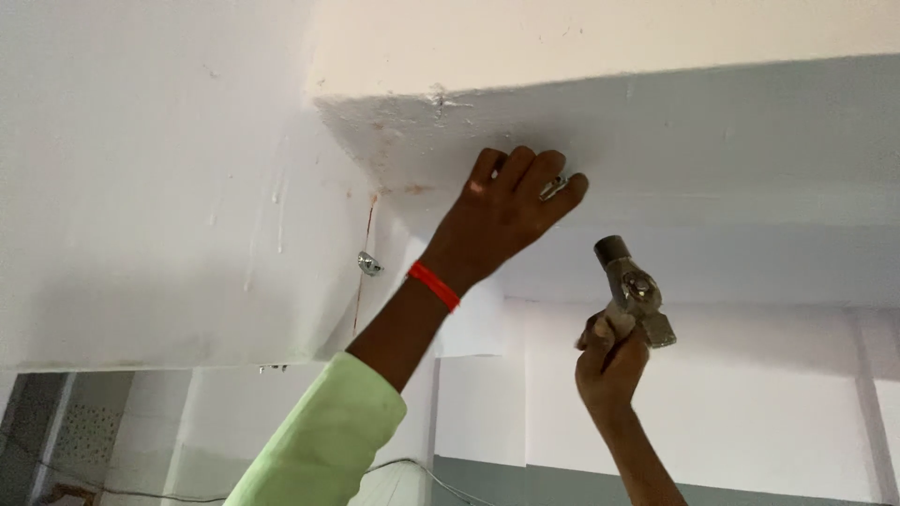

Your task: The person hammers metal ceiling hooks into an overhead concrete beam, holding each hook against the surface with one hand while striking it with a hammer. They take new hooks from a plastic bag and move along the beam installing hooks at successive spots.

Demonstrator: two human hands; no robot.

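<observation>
Head view only. Nearest the lens: my pale green sleeve (323,440), coming up from the bottom edge, pushed back off the forearm. Red band (434,286) on that wrist.

Left hand (506,211) is raised to the underside of a white ceiling beam (712,122), fingers curled together and pressed against the plaster. A small metal clip (553,186) is pinched at the fingertips, touching the beam. Can't tell if there's a nail in it, too small.

Right hand (609,361) is lower and to the right, clamped around the handle of a steel hammer (633,290). Hammer head points up toward the beam, just beside the left hand, not touching it or the plaster.

Second metal clip (369,264) already sits on the wall to the left, on a thin reddish line (364,272) running down from the beam's corner. A thin cable (441,480) runs along the wall low in frame.
</observation>
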